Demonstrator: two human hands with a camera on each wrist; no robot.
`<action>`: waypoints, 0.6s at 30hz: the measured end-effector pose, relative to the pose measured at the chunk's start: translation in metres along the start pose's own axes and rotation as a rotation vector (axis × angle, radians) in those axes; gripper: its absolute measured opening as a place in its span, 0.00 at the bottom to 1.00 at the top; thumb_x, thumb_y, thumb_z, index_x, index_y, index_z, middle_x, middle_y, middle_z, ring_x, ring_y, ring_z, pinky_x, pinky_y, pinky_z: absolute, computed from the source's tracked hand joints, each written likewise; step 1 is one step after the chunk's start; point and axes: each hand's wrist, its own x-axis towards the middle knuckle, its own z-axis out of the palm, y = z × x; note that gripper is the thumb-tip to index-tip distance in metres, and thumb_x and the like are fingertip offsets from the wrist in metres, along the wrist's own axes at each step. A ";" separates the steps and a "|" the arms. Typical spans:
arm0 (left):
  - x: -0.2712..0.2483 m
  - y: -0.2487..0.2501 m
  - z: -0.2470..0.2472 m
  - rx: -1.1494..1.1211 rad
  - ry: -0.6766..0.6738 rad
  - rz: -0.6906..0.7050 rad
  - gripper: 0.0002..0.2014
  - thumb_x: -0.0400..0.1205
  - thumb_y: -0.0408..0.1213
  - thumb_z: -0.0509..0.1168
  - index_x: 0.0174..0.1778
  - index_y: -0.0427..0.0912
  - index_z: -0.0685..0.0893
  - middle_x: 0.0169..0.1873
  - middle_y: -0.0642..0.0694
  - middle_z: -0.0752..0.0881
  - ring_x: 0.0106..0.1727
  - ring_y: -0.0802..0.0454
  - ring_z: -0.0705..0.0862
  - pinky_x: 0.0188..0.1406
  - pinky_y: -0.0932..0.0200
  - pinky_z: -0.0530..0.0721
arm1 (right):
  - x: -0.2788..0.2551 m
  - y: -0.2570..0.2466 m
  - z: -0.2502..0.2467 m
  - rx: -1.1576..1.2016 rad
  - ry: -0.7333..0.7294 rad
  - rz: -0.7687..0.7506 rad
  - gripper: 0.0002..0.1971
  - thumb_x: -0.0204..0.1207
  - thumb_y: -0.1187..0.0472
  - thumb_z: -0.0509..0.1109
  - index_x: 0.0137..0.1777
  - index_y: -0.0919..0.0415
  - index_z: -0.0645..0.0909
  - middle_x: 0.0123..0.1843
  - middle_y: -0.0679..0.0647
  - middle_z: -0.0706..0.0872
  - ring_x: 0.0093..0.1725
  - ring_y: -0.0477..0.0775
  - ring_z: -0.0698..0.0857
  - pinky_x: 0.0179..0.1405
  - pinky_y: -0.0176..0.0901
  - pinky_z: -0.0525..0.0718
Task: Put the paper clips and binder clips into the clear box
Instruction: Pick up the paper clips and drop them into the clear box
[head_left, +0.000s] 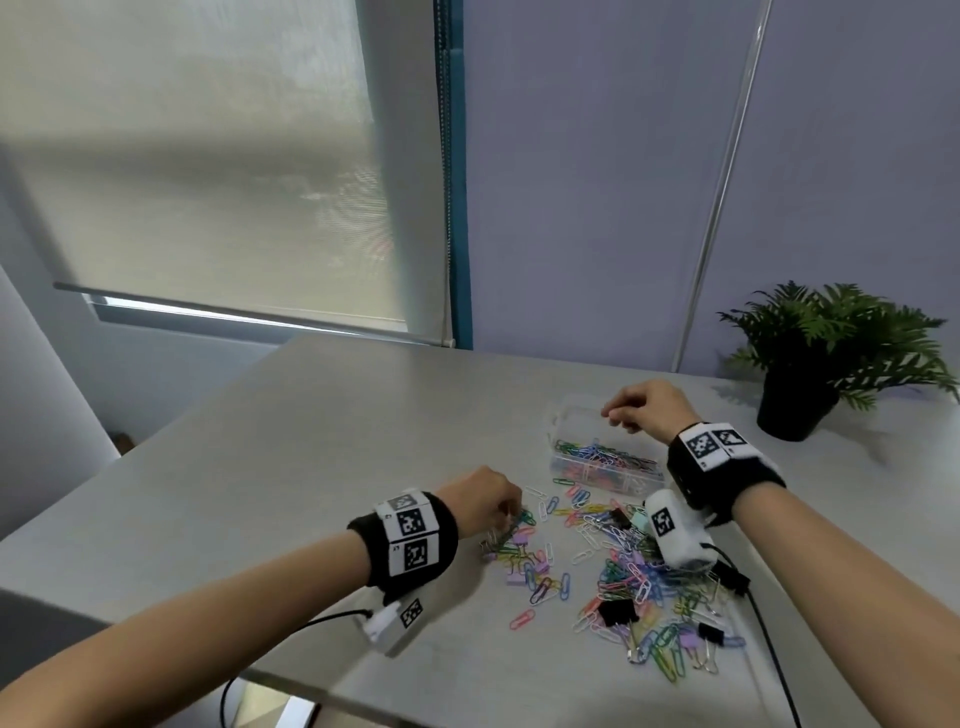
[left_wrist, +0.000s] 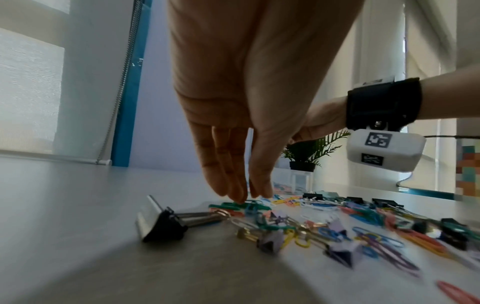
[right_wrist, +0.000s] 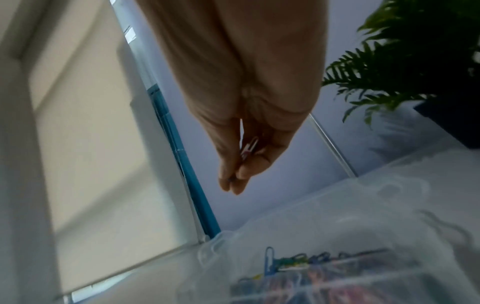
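Observation:
Coloured paper clips (head_left: 631, 577) and small binder clips lie scattered on the grey table (head_left: 322, 447). My left hand (head_left: 511, 512) reaches down at the pile's left edge. Its thumb and fingertips (left_wrist: 240, 197) close on a green paper clip (left_wrist: 228, 205) that lies flat on the table. A black binder clip (left_wrist: 161, 224) lies just in front of it. My right hand (head_left: 615, 415) hovers over the far end of the clear box (head_left: 569, 413) and pinches a pale paper clip (right_wrist: 249, 147) between thumb and fingers (right_wrist: 223, 181). The clear box (right_wrist: 285, 216) holds several clips.
A potted fern (head_left: 800, 400) stands at the back right, close beside the right wrist. A window blind and a blue frame rise behind the table. Black cables (head_left: 763, 639) trail from both wrist cameras over the front edge. Purple binder clips (head_left: 517, 578) and black ones (head_left: 615, 613) lie among the pile.

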 end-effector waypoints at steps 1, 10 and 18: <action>0.006 0.002 -0.002 -0.007 0.016 -0.017 0.14 0.80 0.27 0.62 0.60 0.37 0.83 0.58 0.39 0.85 0.60 0.43 0.82 0.58 0.55 0.78 | 0.003 -0.003 0.001 -0.084 0.004 -0.013 0.06 0.74 0.74 0.69 0.46 0.69 0.87 0.39 0.62 0.88 0.38 0.54 0.84 0.34 0.26 0.82; 0.040 0.007 0.001 0.080 -0.040 -0.101 0.12 0.78 0.30 0.65 0.56 0.40 0.85 0.58 0.40 0.84 0.59 0.41 0.83 0.54 0.52 0.81 | -0.042 -0.028 0.057 -0.525 -0.446 -0.283 0.12 0.74 0.67 0.70 0.58 0.62 0.84 0.58 0.58 0.87 0.58 0.56 0.85 0.58 0.45 0.82; 0.033 -0.006 -0.009 0.095 -0.066 -0.092 0.11 0.78 0.30 0.64 0.55 0.38 0.84 0.56 0.37 0.86 0.59 0.40 0.83 0.55 0.52 0.80 | -0.058 -0.019 0.087 -0.732 -0.650 -0.315 0.36 0.63 0.47 0.79 0.69 0.58 0.70 0.65 0.55 0.74 0.64 0.58 0.75 0.63 0.53 0.77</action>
